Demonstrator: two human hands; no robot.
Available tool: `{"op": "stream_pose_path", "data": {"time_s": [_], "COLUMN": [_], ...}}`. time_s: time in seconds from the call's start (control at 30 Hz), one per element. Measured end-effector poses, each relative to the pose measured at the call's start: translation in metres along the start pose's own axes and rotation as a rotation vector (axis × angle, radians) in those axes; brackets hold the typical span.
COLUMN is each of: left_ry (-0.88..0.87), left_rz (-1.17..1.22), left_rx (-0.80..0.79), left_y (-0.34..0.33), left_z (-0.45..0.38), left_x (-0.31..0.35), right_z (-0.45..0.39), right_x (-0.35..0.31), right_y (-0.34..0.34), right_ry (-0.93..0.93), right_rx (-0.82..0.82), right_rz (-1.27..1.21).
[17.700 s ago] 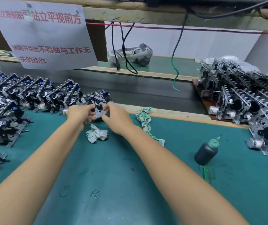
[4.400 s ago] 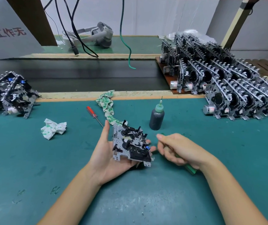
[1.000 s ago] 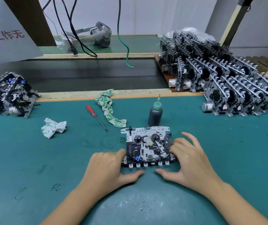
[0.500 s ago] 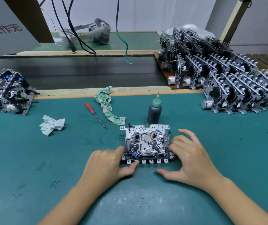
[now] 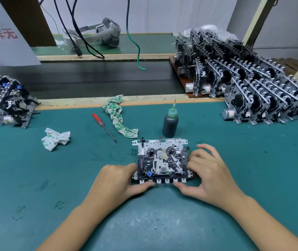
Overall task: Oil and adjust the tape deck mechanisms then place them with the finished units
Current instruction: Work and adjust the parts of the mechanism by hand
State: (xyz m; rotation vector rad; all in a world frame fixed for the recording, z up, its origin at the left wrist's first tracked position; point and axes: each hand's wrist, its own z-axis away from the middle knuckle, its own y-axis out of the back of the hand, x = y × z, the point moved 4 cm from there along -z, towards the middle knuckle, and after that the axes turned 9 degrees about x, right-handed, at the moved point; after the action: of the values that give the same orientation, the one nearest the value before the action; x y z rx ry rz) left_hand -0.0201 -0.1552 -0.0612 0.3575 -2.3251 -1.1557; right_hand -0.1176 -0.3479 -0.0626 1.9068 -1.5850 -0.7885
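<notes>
A tape deck mechanism (image 5: 162,160) lies flat on the green bench mat, face up, its row of white key tabs toward me. My left hand (image 5: 119,180) grips its left edge, with the thumb along the front tabs. My right hand (image 5: 211,173) grips the right edge with bent fingers, thumb at the front right corner. A dark oil bottle (image 5: 170,123) with a green needle cap stands just behind the mechanism. Rows of upright mechanisms (image 5: 253,87) fill the right side. A smaller pile of mechanisms (image 5: 5,104) sits at the far left.
A red-handled screwdriver (image 5: 102,125) lies left of the bottle, beside a green-stained rag (image 5: 119,116). A crumpled paper wipe (image 5: 56,138) lies further left. Behind the mat runs a dark conveyor belt (image 5: 99,78); a headset (image 5: 106,31) and hanging cables are beyond it.
Earlier my left hand held the mechanism upright while my right held a green tool; now it lies flat between both hands. Over the last second my left thumb slid in along the front tabs.
</notes>
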Motion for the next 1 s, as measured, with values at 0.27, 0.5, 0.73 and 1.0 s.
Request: {"op": "stream_pose_path", "data": {"time_s": [0.27, 0.5, 0.73, 1.0], "left_ry": [0.050, 0.405, 0.662, 0.665], "left_rz": [0.052, 0.578, 0.607, 0.372], "left_rx": [0.096, 0.375, 0.341, 0.344], "left_y": [0.012, 0.026, 0.018, 0.023], "left_z": [-0.003, -0.006, -0.002, -0.001], "left_x": [0.002, -0.001, -0.013, -0.021], "right_z": [-0.005, -0.019, -0.036, -0.035], "right_x": [-0.007, -0.021, -0.022, -0.022], "right_y": [0.006, 0.007, -0.005, -0.002], "right_ry": [-0.122, -0.770, -0.892, -0.823], "right_rx": [-0.102, -0.184, -0.393, -0.400], "right_rz": [-0.080, -0.728, -0.753, -0.630]}}
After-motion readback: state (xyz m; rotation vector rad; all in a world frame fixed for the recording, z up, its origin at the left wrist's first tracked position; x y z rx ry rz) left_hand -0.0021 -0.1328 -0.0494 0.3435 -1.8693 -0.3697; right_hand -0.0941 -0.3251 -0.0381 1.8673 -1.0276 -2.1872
